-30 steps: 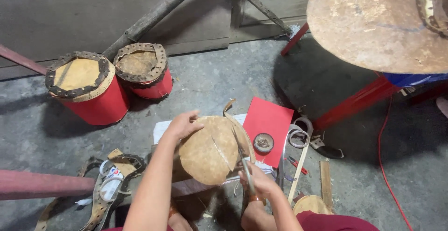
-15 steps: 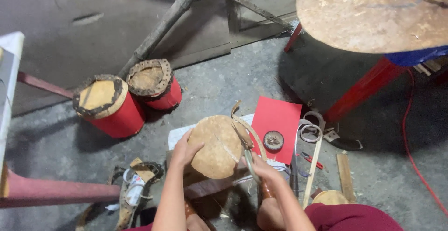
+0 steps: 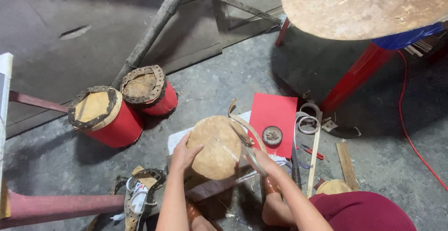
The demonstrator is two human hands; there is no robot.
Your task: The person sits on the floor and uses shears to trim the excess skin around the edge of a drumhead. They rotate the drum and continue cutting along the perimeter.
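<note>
**Round hide disc held and cut at centre of the frame**

A tan, round hide disc sits at the lower centre of the frame, above the person's knees. The left hand is pressed against its left edge, fingers curled around the rim and closed on it. The right hand is at the disc's right edge, closed around the handles of a pair of scissors whose blades lie at the rim, where a thin trimmed strip curls up and away.

Just right of the disc a red sheet lies on the concrete floor, with a small round tin on its lower part. Coiled strips and a thin wooden stick lie further right. At the left of the frame two red drums with laced hide tops stand side by side. A red-legged round table fills the upper right corner.
</note>
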